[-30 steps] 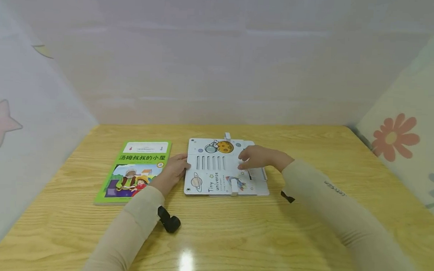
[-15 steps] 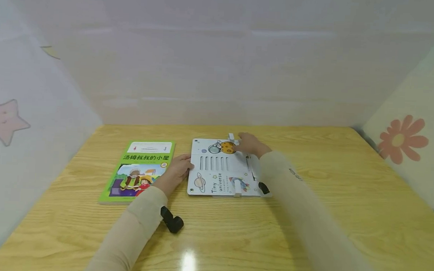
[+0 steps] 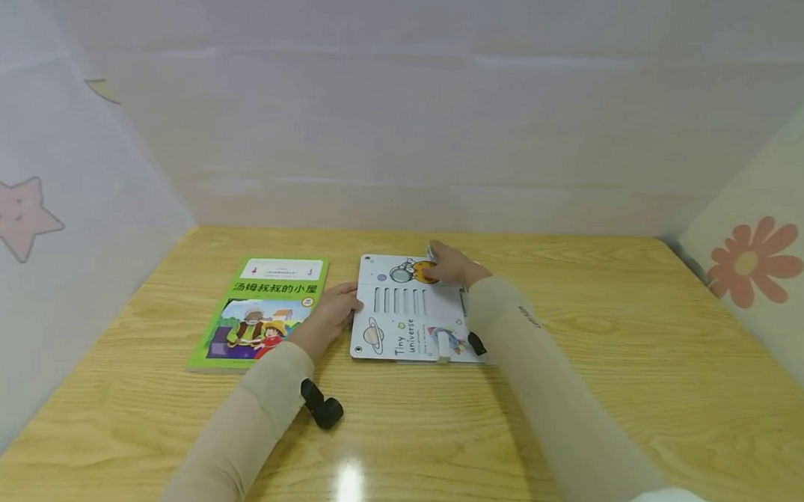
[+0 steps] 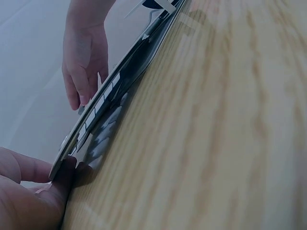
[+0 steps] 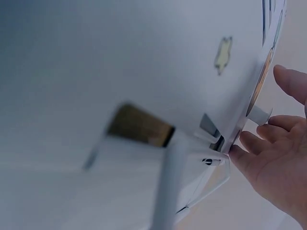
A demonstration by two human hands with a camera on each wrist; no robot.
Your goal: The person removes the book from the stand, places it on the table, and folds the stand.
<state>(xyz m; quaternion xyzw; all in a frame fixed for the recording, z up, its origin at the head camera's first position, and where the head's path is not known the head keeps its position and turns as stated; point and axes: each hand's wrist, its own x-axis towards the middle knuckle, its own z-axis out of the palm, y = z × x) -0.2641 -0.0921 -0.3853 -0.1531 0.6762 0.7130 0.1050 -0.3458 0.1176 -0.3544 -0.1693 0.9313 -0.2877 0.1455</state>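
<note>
A white book stand [image 3: 440, 305] printed with planets, a rocket and "Tiny universe" lies flat on the table, with a row of slots in its panel. My left hand [image 3: 335, 312] pinches its left edge; the left wrist view shows the thumb [image 4: 31, 167] above and a finger below the edge, which is tipped slightly off the wood there. At the far edge is my right hand [image 3: 451, 267], its fingers beside a small white tab [image 5: 259, 115]. The fingertips touch this tab, while the thumb [image 5: 290, 81] stands apart. The right forearm covers part of the stand's right side.
A green-covered picture book [image 3: 279, 288] lies left of the stand, partly behind the left forearm. The wooden table [image 3: 400, 438] ends at a pale cloth backdrop [image 3: 407, 131], with printed cloth on both sides. Black wrist cameras sit on both sleeves.
My right hand has moved left and away from me, from over the stand's right part to the tab at its far edge. The left hand keeps its hold.
</note>
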